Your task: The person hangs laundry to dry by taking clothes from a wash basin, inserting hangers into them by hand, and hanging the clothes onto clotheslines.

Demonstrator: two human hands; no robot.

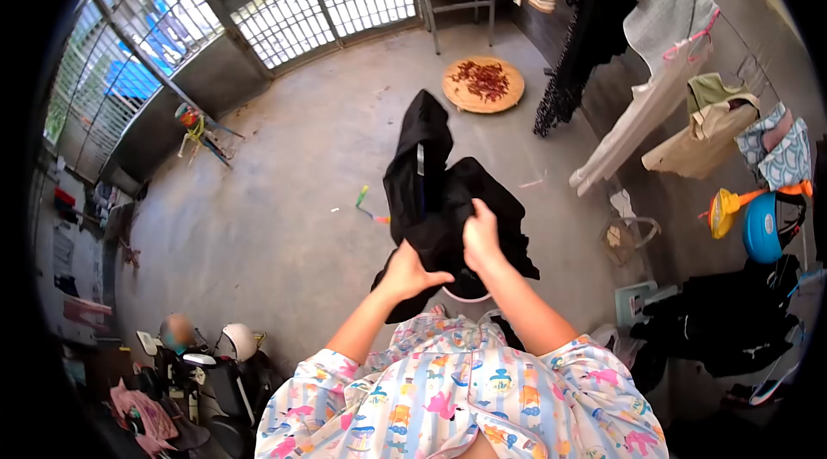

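Note:
A black garment (419, 174) hangs bunched in front of my body, with one part reaching up and another spreading to the right. My left hand (407, 274) is at its lower left, thumb stretched out to the right and the other fingers hidden in the dark cloth. On the right side of the garment, my right hand (480, 235) is closed on the fabric. Below the cloth, near my feet, part of a pale round rim (466, 295) shows. What it belongs to is mostly hidden.
A round tray (457, 97) of red pieces lies on the floor ahead. Clothes (662, 54) hang along the right wall, near a blue helmet (761, 228). A scooter (220, 381) stands at lower left, a small stand (203, 133) by the barred gate (323, 6).

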